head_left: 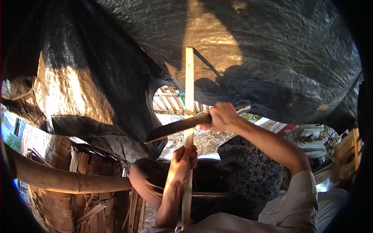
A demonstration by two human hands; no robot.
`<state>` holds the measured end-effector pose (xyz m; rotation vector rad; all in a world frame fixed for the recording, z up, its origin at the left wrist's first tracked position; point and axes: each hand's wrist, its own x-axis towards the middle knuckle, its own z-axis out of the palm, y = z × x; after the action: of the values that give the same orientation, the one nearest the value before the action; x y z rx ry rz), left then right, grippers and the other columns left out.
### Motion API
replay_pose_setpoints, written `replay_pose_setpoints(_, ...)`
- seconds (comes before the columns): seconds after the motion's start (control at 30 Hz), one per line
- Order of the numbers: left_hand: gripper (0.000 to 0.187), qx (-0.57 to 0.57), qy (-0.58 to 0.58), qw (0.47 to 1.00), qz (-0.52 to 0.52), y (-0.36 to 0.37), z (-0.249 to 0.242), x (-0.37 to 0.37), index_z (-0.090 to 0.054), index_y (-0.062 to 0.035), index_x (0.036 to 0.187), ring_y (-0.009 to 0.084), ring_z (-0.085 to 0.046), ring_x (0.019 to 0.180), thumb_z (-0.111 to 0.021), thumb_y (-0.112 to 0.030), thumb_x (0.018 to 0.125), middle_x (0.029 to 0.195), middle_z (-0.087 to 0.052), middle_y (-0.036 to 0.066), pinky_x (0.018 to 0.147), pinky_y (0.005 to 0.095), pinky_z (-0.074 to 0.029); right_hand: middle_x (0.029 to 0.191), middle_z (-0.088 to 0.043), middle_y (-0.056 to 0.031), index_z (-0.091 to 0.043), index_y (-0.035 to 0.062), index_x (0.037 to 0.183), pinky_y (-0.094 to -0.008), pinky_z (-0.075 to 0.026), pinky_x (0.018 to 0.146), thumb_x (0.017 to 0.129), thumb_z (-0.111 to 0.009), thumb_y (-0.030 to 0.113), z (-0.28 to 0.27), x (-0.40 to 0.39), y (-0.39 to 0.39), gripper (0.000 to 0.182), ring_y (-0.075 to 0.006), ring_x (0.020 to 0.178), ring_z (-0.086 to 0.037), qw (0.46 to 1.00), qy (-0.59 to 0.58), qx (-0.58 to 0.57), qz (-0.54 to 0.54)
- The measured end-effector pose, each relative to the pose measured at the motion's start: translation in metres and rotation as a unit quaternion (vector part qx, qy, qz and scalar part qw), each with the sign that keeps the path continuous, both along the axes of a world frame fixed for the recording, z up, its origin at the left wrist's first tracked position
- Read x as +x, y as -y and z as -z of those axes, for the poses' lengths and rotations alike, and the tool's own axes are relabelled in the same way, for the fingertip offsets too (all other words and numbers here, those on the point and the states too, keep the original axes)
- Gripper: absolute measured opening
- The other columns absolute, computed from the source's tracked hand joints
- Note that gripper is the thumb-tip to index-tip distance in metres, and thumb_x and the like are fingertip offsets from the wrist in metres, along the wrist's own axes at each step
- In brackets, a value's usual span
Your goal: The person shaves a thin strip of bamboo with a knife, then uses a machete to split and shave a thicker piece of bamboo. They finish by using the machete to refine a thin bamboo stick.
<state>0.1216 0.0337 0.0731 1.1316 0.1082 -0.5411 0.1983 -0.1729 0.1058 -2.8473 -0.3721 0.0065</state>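
Observation:
A long, pale strip of split bamboo (pixel 189 85) stands nearly upright in front of me. My left hand (pixel 184 158) is wrapped round its lower part, and its bottom end runs down towards my body. In my right hand (pixel 223 117) is the handle of a machete, fingers closed round it. The dark, broad machete blade (pixel 173 129) points left and crosses the strip a little above my left hand. Blade and strip overlap here, with the blade on the near side. Patterned dark cloth (pixel 252 167) covers my lap below the right forearm.
Black plastic sheeting (pixel 279 50) hangs low ahead and overhead. A thick bamboo pole (pixel 77 182) juts in from the left, before woven bamboo baskets (pixel 50 198). Straw (pixel 208 141) lies on the ground beyond, near a bamboo slat fence (pixel 169 99). A wooden frame (pixel 345 151) stands at right.

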Motion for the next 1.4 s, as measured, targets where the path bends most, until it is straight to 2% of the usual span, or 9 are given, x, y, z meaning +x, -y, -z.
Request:
replay_pose_setpoints(0.3,0.024,-0.037,-0.029,0.999,-0.007,0.009,-0.004,-0.006,-0.054,-0.0043,0.085,0.0054,-0.035,0.048,-0.049,-0.026,0.091,0.06,-0.043,-0.002,0.044,0.0208,-0.031,0.049,-0.054,-0.014,-0.057,0.0025,0.055,-0.0419,-0.047,0.047,0.066,-0.051,0.075,0.0,-0.04,-0.031,0.073,-0.031,0.045,-0.057,0.985,-0.031,-0.03,-0.169)
replay_pose_setpoints(0.5,0.023,-0.017,0.003,1.0,0.007,0.004,-0.004,0.001,-0.053,-0.002,0.085,0.0047,-0.035,0.049,-0.046,-0.023,0.093,0.062,-0.042,-0.003,0.043,0.0203,-0.029,0.041,-0.048,-0.0099,-0.054,0.003,0.046,-0.037,-0.042,0.04,0.067,-0.056,0.068,0.002,-0.001,0.003,0.069,-0.0256,0.038,-0.052,0.998,0.052,-0.031,0.014)
replay_pose_setpoints(0.57,0.022,-0.033,-0.008,0.999,0.02,0.007,-0.001,-0.001,-0.053,-0.0025,0.085,0.005,-0.035,0.049,-0.046,-0.022,0.093,0.062,-0.042,-0.003,0.043,0.0204,-0.029,0.041,-0.043,-0.0047,-0.05,0.0035,0.046,-0.0349,-0.039,0.035,0.067,-0.037,0.082,0.009,-0.013,-0.003,0.082,-0.0181,0.035,-0.044,0.999,0.03,-0.013,-0.019)
replay_pose_setpoints(0.7,0.017,-0.012,-0.022,1.0,0.015,0.009,-0.001,-0.008,-0.053,-0.004,0.085,0.0052,-0.034,0.051,-0.049,-0.019,0.091,0.063,-0.04,-0.004,0.044,0.0201,-0.026,0.049,-0.054,-0.0136,-0.059,0.0025,0.057,-0.041,-0.047,0.047,0.064,-0.047,0.078,-0.003,-0.034,-0.025,0.077,-0.0296,0.046,-0.057,0.99,0.01,-0.056,-0.126)
replay_pose_setpoints(0.8,0.018,-0.03,-0.02,0.999,-0.001,0.014,-0.008,-0.005,-0.052,-0.0033,0.084,0.0055,-0.034,0.051,-0.05,-0.02,0.091,0.063,-0.04,-0.003,0.044,0.0205,-0.026,0.05,-0.056,-0.0117,-0.063,0.0049,0.059,-0.04,-0.048,0.049,0.065,-0.058,0.068,-0.017,-0.005,-0.008,0.064,-0.0281,0.048,-0.059,0.999,-0.005,-0.051,0.004)
replay_pose_setpoints(0.97,0.027,-0.045,-0.027,0.998,0.039,0.008,0.001,-0.003,-0.051,-0.0036,0.084,0.0054,-0.032,0.048,-0.049,-0.029,0.092,0.059,-0.037,-0.004,0.042,0.0205,-0.027,0.044,-0.05,-0.0123,-0.057,0.0015,0.053,-0.0379,-0.045,0.041,0.072,-0.049,0.068,0.001,-0.01,-0.006,0.07,-0.026,0.039,-0.053,1.0,0.027,-0.013,0.001)
replay_pose_setpoints(1.1,0.023,-0.041,-0.02,0.998,0.039,0.012,-0.004,-0.006,-0.051,-0.0054,0.085,0.0057,-0.031,0.047,-0.048,-0.027,0.092,0.059,-0.036,-0.004,0.042,0.021,-0.027,0.042,-0.05,-0.0099,-0.062,0.0022,0.059,-0.0374,-0.045,0.039,0.058,-0.044,0.085,-0.007,-0.039,-0.026,0.085,-0.024,0.038,-0.053,0.989,0.047,-0.043,-0.137)
replay_pose_setpoints(1.23,0.021,0.014,-0.007,0.999,0.031,0.016,-0.004,-0.009,-0.051,-0.0043,0.085,0.006,-0.033,0.048,-0.045,-0.023,0.093,0.06,-0.038,-0.003,0.042,0.0211,-0.028,0.046,-0.053,-0.0133,-0.064,0.0019,0.063,-0.0389,-0.047,0.043,0.062,-0.052,0.076,-0.012,0.008,0.008,0.075,-0.0274,0.043,-0.057,0.999,0.009,-0.045,0.027)
replay_pose_setpoints(1.4,0.023,-0.023,-0.025,0.999,0.041,0.013,-0.002,-0.006,-0.051,-0.0037,0.084,0.0055,-0.033,0.049,-0.045,-0.023,0.094,0.061,-0.039,-0.003,0.043,0.0202,-0.028,0.046,-0.051,-0.0143,-0.056,-0.0021,0.055,-0.0374,-0.045,0.04,0.069,-0.05,0.071,-0.007,-0.011,0.001,0.075,-0.0258,0.04,-0.054,1.0,0.01,-0.011,0.023)
